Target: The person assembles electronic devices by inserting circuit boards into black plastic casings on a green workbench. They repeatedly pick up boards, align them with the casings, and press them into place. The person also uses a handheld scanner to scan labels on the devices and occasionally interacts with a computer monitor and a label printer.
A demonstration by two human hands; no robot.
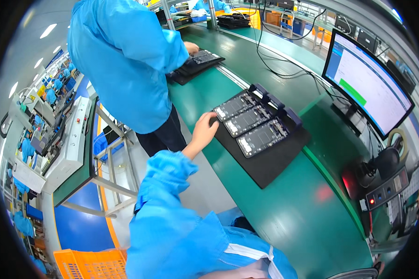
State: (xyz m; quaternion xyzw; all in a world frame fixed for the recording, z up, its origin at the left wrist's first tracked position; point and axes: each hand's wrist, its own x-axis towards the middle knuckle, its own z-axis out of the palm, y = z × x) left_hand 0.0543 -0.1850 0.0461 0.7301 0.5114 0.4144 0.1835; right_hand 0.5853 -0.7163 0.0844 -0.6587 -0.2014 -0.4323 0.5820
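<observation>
Green belt surface covers the long counter [284,204], and on it lies a black tray [270,162], the landmark here. Three phone-shaped boards [251,121] sit side by side on the tray, each with a dark blue clip at its far end. The person's left hand [205,130], reaching out of a blue sleeve, rests at the tray's near-left edge, fingers [212,122] curled over the rim just beside the nearest board; whether they truly grip the tray I cannot tell. The right hand is not in view. Beyond the tray, further along the counter, a co-worker [125,56] in a blue coat stands with a hand [191,46] on a second tray [195,65] of dark boards. To the tray's right a monitor [368,83] stands tilted, its screen white with a green bar, and cables trail from behind it across the belt. Near the tray's lower right sits a small control box [386,188] with buttons. Far to the tray's lower left, off the counter, an orange crate [88,264] stands on the floor.
</observation>
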